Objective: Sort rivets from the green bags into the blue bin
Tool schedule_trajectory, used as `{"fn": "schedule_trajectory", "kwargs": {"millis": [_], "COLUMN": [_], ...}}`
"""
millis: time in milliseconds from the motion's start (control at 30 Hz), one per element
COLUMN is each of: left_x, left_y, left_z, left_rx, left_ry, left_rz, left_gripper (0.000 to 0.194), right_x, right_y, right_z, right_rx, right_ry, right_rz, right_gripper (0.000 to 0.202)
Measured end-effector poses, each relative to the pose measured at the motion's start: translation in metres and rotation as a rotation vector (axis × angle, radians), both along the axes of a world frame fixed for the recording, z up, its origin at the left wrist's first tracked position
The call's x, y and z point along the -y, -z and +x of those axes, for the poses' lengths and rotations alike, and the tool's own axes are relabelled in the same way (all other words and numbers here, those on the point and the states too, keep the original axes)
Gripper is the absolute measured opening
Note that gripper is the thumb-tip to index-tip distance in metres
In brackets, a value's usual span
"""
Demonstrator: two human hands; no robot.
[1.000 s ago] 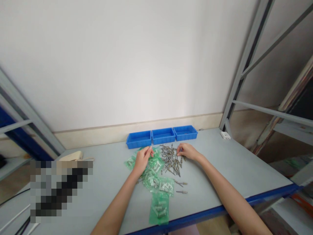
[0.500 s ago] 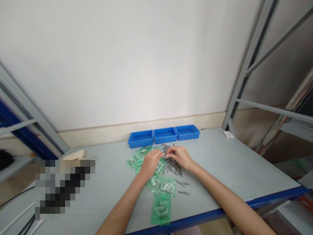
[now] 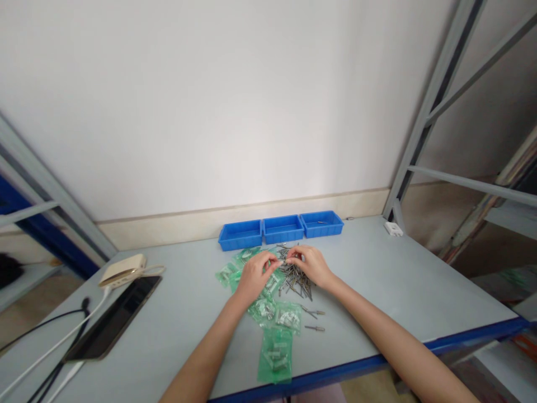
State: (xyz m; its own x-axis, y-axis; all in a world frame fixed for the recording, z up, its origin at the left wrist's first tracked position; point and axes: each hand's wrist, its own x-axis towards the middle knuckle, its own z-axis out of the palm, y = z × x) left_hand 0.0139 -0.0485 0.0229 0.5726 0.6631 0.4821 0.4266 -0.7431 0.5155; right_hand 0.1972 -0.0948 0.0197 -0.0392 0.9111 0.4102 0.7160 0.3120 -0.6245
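Observation:
My left hand (image 3: pixel 255 277) is closed in a pinch above green plastic bags (image 3: pixel 271 284) of small pale parts. Facing it, my right hand (image 3: pixel 312 264) also pinches, its fingertips nearly meeting the left ones. Between the fingertips is something small and light that I cannot make out. Right under them lies a pile of metal blind rivets (image 3: pixel 298 280), partly covered by the right hand. Nearer the front edge, a few loose rivets (image 3: pixel 314 328) lie apart. Two more green bags, a middle one (image 3: pixel 288 316) and a front one (image 3: pixel 274 358), lie flat on the table.
Three blue trays (image 3: pixel 283 228) stand in a row at the back; the right one holds a thin rivet. To the left lie a phone (image 3: pixel 115 319), a cream power bank (image 3: pixel 122 270) and cables. A white square piece (image 3: pixel 393 229) sits far right by the metal frame (image 3: pixel 419 134).
The left hand's fingers have shifted slightly, and the fingertips of both hands remain close together over the pile. The view has moved a little; bags, rivets and trays stay put.

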Motion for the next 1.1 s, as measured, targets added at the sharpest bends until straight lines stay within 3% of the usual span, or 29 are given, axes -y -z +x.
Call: {"fn": "schedule_trajectory", "kwargs": {"millis": [200, 367, 433, 533, 700, 933, 1100], "left_x": [0.001, 0.002, 0.002, 0.001, 0.000, 0.002, -0.001], "left_y": [0.002, 0.003, 0.003, 0.002, 0.002, 0.003, 0.004], "left_z": [0.001, 0.003, 0.004, 0.005, 0.005, 0.006, 0.006], "left_rx": [0.035, 0.080, 0.098, 0.119, 0.153, 0.165, 0.180], "left_ry": [0.037, 0.025, 0.019, 0.016, 0.018, 0.064, 0.050], "left_rz": [-0.003, -0.072, -0.098, -0.118, -0.137, -0.196, -0.244], "left_gripper": [0.030, 0.035, 0.035, 0.033, 0.030, 0.040, 0.032], "right_x": [-0.001, -0.003, -0.005, -0.009, -0.013, -0.010, -0.014], "right_y": [0.000, 0.004, 0.007, 0.014, 0.019, 0.019, 0.023], "right_z": [0.000, -0.001, -0.001, -0.002, -0.007, -0.011, -0.009], "right_rx": [-0.023, -0.069, -0.110, -0.234, -0.388, -0.327, -0.369], "right_ry": [-0.016, -0.151, -0.137, -0.109, -0.179, -0.066, -0.092], "right_rz": [-0.003, -0.119, -0.145, -0.119, -0.044, -0.070, -0.034], "right_gripper": [0.018, 0.033, 0.038, 0.036, 0.034, 0.048, 0.036]}}
